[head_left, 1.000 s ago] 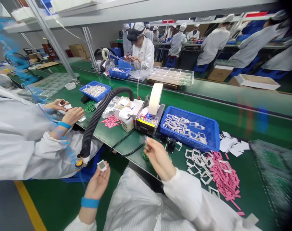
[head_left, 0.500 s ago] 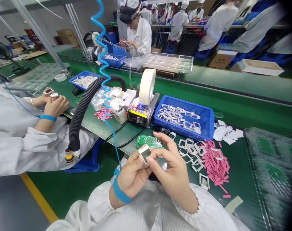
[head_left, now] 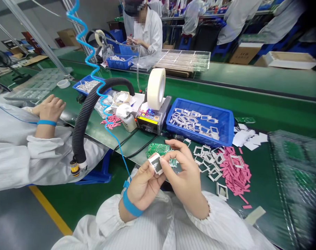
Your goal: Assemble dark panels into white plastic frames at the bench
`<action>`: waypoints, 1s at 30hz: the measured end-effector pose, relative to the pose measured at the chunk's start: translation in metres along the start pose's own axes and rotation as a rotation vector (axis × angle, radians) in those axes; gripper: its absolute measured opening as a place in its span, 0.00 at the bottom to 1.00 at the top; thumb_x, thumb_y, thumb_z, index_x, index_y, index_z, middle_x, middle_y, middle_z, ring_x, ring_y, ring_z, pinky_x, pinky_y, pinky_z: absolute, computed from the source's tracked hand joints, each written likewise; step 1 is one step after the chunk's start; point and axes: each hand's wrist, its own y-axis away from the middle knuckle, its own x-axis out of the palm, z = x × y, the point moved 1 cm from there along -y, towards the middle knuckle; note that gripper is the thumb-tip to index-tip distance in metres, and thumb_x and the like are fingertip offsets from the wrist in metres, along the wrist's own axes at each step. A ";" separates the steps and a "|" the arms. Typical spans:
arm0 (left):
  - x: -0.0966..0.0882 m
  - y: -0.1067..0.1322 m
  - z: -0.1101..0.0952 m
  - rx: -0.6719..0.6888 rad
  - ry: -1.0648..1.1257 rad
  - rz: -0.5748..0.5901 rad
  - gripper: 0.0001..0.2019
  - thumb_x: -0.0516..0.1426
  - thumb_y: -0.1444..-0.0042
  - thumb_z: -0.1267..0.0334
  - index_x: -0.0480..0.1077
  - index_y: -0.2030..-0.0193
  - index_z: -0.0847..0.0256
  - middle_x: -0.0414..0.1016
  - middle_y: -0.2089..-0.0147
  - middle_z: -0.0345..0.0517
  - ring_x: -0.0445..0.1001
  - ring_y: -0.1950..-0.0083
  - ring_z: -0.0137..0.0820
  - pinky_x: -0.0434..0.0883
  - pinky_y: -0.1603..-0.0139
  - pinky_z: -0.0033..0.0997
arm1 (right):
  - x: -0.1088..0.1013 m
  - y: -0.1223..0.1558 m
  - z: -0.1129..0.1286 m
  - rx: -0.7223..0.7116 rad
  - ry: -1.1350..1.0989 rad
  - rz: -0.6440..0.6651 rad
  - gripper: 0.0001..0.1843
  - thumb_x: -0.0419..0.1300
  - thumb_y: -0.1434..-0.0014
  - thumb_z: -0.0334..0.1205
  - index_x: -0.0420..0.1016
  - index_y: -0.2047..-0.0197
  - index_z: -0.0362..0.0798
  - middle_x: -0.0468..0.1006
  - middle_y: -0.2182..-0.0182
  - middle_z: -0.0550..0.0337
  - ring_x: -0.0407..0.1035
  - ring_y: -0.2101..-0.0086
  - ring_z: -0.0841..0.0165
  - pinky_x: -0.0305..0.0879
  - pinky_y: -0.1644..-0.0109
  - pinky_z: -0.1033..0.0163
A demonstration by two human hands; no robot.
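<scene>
Between my two hands is a small white-framed display screen [head_left: 156, 164] with a dark face. My left hand [head_left: 143, 185], with a blue strap at its wrist, grips the screen by its left and lower edges. The thumb and index finger of my right hand [head_left: 182, 170] pinch its right edge. Just behind the fingers lie green circuit boards [head_left: 158, 149], partly hidden by my right hand. To the right, loose white frames [head_left: 207, 159] lie beside a heap of pink strips [head_left: 234, 172].
A blue bin [head_left: 199, 121] of white frames stands behind my hands, beside a tape dispenser [head_left: 151, 119]. A black hose [head_left: 80, 135] arches at the left, near a co-worker's hand [head_left: 52, 107]. A blue coiled cord [head_left: 89, 59] hangs down. Clear plastic trays [head_left: 290, 166] lie at the right.
The screen's face has tilted and now shows a pale pattern. My right fingers have shifted slightly along its edge. The co-worker's hands at left have moved left. The view has shifted a little.
</scene>
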 end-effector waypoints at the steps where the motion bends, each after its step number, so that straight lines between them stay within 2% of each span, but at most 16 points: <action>1: -0.001 -0.001 0.000 0.004 0.003 -0.010 0.10 0.64 0.55 0.69 0.75 0.62 0.60 0.80 0.64 0.39 0.75 0.64 0.25 0.70 0.56 0.26 | 0.001 0.000 -0.001 -0.016 0.023 -0.002 0.06 0.57 0.44 0.37 0.67 0.73 0.50 0.71 0.54 0.54 0.65 0.52 0.58 0.60 0.50 0.48; 4: -0.001 -0.002 -0.002 0.007 0.037 -0.022 0.10 0.63 0.53 0.69 0.75 0.62 0.61 0.80 0.61 0.41 0.76 0.61 0.26 0.71 0.57 0.23 | 0.006 0.000 -0.006 -0.147 0.167 -0.062 0.01 0.56 0.43 0.37 0.69 0.66 0.50 0.71 0.53 0.52 0.65 0.52 0.57 0.58 0.49 0.48; 6: -0.002 -0.002 -0.007 -0.002 0.055 -0.024 0.08 0.62 0.51 0.69 0.75 0.62 0.60 0.81 0.61 0.40 0.77 0.59 0.26 0.72 0.57 0.23 | 0.011 0.003 -0.008 -0.356 0.302 -0.046 0.10 0.56 0.42 0.39 0.69 0.55 0.52 0.70 0.48 0.51 0.62 0.47 0.55 0.52 0.43 0.44; 8: -0.006 -0.001 -0.011 -0.034 0.046 -0.060 0.07 0.59 0.47 0.68 0.75 0.61 0.58 0.81 0.60 0.40 0.77 0.59 0.26 0.72 0.57 0.22 | 0.016 0.008 -0.010 -0.579 0.417 0.120 0.19 0.54 0.39 0.45 0.64 0.45 0.52 0.67 0.43 0.52 0.56 0.42 0.52 0.39 0.38 0.40; 10: -0.013 0.001 -0.016 -0.073 0.021 -0.132 0.08 0.56 0.44 0.69 0.75 0.60 0.58 0.81 0.59 0.41 0.77 0.57 0.25 0.72 0.55 0.22 | 0.020 0.015 -0.012 -0.689 0.498 0.346 0.29 0.52 0.39 0.53 0.59 0.39 0.48 0.63 0.40 0.52 0.49 0.39 0.49 0.30 0.37 0.37; 12: -0.025 0.004 -0.019 -0.080 0.000 -0.187 0.08 0.56 0.44 0.70 0.76 0.61 0.58 0.81 0.58 0.40 0.77 0.56 0.25 0.72 0.53 0.23 | 0.021 0.021 -0.014 -0.681 0.529 0.485 0.36 0.52 0.41 0.57 0.56 0.37 0.42 0.59 0.38 0.49 0.44 0.38 0.45 0.31 0.38 0.35; 14: -0.036 0.007 -0.023 -0.061 -0.068 -0.154 0.06 0.59 0.47 0.69 0.77 0.63 0.58 0.81 0.60 0.40 0.77 0.58 0.26 0.71 0.54 0.24 | 0.017 0.025 -0.016 -0.657 0.488 0.532 0.36 0.52 0.41 0.57 0.56 0.37 0.41 0.60 0.38 0.48 0.46 0.39 0.45 0.38 0.39 0.35; 17: -0.047 0.012 -0.027 -0.085 -0.323 0.026 0.06 0.63 0.53 0.68 0.78 0.66 0.62 0.81 0.66 0.44 0.77 0.63 0.30 0.71 0.57 0.27 | 0.009 0.028 -0.020 -0.576 0.339 0.446 0.23 0.49 0.37 0.49 0.64 0.43 0.46 0.68 0.44 0.48 0.60 0.46 0.56 0.50 0.42 0.42; 20: -0.049 0.015 -0.028 -0.156 -0.494 0.132 0.09 0.65 0.55 0.68 0.78 0.64 0.64 0.81 0.66 0.49 0.76 0.62 0.32 0.69 0.57 0.29 | 0.002 0.030 -0.023 -0.535 0.222 0.302 0.11 0.52 0.38 0.36 0.71 0.54 0.52 0.77 0.57 0.57 0.68 0.58 0.65 0.54 0.45 0.48; 24: -0.045 0.012 -0.016 -0.162 -0.312 0.087 0.18 0.66 0.58 0.66 0.76 0.57 0.63 0.79 0.64 0.46 0.75 0.64 0.28 0.69 0.60 0.27 | -0.001 0.038 -0.026 -0.625 0.269 0.216 0.11 0.55 0.41 0.30 0.73 0.60 0.57 0.80 0.66 0.66 0.69 0.65 0.69 0.51 0.45 0.48; 27: -0.047 0.006 -0.005 -0.191 -0.167 0.091 0.18 0.66 0.56 0.64 0.74 0.56 0.63 0.78 0.65 0.46 0.75 0.66 0.28 0.70 0.64 0.26 | -0.004 0.039 -0.035 -0.657 0.277 0.232 0.08 0.56 0.40 0.37 0.72 0.59 0.58 0.80 0.65 0.65 0.69 0.65 0.68 0.52 0.46 0.48; 28: -0.049 0.005 -0.003 -0.193 -0.141 0.093 0.18 0.65 0.56 0.64 0.74 0.55 0.63 0.78 0.64 0.47 0.76 0.64 0.30 0.71 0.63 0.28 | -0.005 0.036 -0.041 -0.625 0.261 0.246 0.07 0.56 0.39 0.41 0.72 0.58 0.57 0.79 0.63 0.62 0.69 0.64 0.66 0.54 0.47 0.49; 30: -0.054 0.001 -0.005 -0.179 -0.124 0.085 0.20 0.65 0.54 0.64 0.72 0.53 0.63 0.79 0.61 0.48 0.77 0.59 0.35 0.72 0.56 0.35 | -0.009 0.025 -0.058 -0.444 0.263 0.291 0.12 0.54 0.39 0.48 0.72 0.55 0.53 0.78 0.61 0.57 0.69 0.61 0.64 0.58 0.50 0.50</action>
